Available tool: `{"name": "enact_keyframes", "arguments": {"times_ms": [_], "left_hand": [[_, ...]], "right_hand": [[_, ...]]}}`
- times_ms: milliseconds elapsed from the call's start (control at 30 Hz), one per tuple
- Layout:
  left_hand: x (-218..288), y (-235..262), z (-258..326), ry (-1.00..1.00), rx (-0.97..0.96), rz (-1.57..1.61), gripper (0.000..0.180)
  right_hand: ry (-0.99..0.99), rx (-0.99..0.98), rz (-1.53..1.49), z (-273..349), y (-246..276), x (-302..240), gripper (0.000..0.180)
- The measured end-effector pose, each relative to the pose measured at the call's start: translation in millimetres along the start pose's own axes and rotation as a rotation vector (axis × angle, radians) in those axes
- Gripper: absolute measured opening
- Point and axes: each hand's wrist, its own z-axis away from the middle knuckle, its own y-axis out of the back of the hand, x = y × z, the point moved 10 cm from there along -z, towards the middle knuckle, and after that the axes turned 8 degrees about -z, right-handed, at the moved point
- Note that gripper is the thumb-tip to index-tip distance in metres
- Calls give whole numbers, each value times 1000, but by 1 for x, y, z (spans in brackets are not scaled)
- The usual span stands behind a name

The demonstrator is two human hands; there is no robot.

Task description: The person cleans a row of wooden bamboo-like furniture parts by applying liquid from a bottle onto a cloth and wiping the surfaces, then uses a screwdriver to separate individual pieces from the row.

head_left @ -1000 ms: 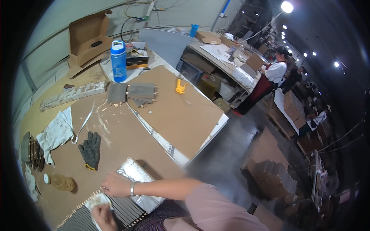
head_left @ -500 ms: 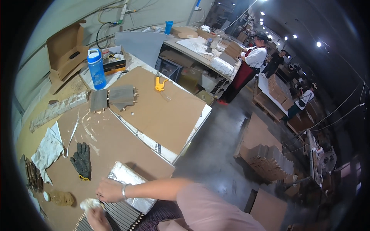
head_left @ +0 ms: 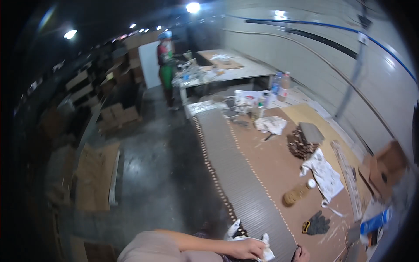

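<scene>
My left hand point(head_left: 248, 249) reaches in from the lower left, its fingers closed on a crumpled white rag point(head_left: 267, 252). The rag lies against the near end of a long row of grey slats point(head_left: 231, 161) set side by side along the table edge, their pale tips showing on both sides. My right hand point(head_left: 302, 254) is beside the row's right edge, partly cut off by the lower border. Its visible fingers are curled, and whatever they hold is hidden. A dark knitted glove point(head_left: 317, 223) and a capped bottle of tan liquid point(head_left: 296, 195) lie farther right.
White cloths point(head_left: 324, 174), a stack of dark sticks point(head_left: 301, 146) and several bottles point(head_left: 283, 87) are on the brown table point(head_left: 257, 144). An open cardboard box point(head_left: 384, 168) and blue bottle point(head_left: 376, 222) stand right. A person point(head_left: 166, 65) stands at the far table; cartons point(head_left: 118, 114) fill the left.
My view has swung left, bringing the long slat row and far table into sight. The rag is still in my left hand; my right hand now shows at the row's right edge.
</scene>
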Motion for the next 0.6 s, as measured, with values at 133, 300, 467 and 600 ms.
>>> {"name": "enact_keyframes", "arguments": {"times_ms": [133, 300, 467, 600], "left_hand": [[-44, 115, 105, 473, 493, 258, 22], [-105, 161, 189, 688, 872, 547, 27], [-136, 218, 205, 648, 835, 275, 28], [-165, 264, 244, 786, 718, 471, 31]], "right_hand": [[-221, -54, -561, -9, -19, 49, 42], [198, 5, -291, -52, -2, -85, 52], [877, 146, 134, -100, -89, -242, 51], [729, 162, 277, -171, -175, -271, 47]]}}
